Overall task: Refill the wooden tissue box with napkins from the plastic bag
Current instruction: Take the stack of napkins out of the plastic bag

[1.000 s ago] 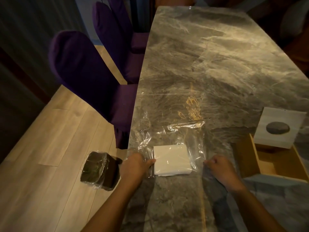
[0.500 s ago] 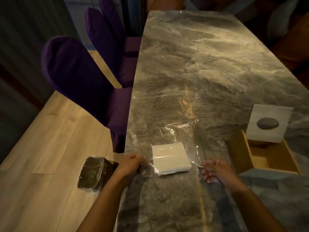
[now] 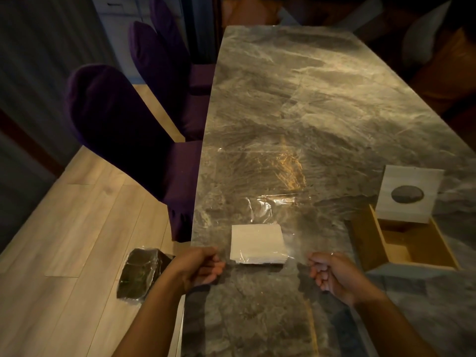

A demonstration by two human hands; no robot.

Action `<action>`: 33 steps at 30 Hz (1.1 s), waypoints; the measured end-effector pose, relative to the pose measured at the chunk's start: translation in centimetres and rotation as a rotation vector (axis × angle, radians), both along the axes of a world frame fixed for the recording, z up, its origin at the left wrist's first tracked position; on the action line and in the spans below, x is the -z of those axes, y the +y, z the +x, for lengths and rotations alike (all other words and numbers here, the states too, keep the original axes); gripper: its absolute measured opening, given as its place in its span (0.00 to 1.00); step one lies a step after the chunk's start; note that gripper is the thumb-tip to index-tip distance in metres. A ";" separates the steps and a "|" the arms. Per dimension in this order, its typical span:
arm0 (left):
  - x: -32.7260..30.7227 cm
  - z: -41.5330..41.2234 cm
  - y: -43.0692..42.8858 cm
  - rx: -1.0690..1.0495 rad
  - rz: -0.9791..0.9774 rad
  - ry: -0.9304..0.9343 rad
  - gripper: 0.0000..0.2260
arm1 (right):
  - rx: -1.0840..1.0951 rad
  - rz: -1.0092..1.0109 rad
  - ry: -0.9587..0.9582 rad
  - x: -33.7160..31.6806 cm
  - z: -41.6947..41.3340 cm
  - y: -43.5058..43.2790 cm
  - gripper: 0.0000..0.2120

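A clear plastic bag [image 3: 268,202] lies flat on the marble table [image 3: 296,112], with a white stack of napkins [image 3: 257,243] inside its near end. My left hand [image 3: 201,266] pinches the bag's near left edge. My right hand [image 3: 332,271] pinches the near right edge, fingers curled. To the right stands the open wooden tissue box [image 3: 409,251], nothing visible inside it. Its pale lid [image 3: 409,194] with an oval hole leans on the box's far side.
Purple chairs [image 3: 116,119] stand along the table's left edge. A dark wrapped bundle [image 3: 139,274] lies on the wooden floor below my left arm. Cushioned seats line the far right.
Both hands have drawn the bag's near edge toward me and apart, and the fingers have curled tighter. The napkin stack now sits squarer to the table.
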State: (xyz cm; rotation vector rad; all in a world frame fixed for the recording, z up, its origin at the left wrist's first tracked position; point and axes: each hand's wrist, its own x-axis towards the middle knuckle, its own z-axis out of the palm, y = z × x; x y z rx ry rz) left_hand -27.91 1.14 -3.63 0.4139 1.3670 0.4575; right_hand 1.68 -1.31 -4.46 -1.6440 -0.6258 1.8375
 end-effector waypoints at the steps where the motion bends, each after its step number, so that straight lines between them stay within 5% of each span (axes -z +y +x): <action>1: -0.2 -0.1 0.2 -0.010 0.010 -0.010 0.10 | 0.010 0.005 0.036 -0.2 0.0 0.2 0.15; 13: -5.3 -0.1 5.1 -0.120 0.091 -0.179 0.10 | 0.086 0.114 0.327 -4.9 -0.1 4.8 0.10; 33: -8.8 0.8 7.8 -0.188 0.492 -0.302 0.12 | 0.097 0.330 0.226 -9.3 1.0 6.8 0.08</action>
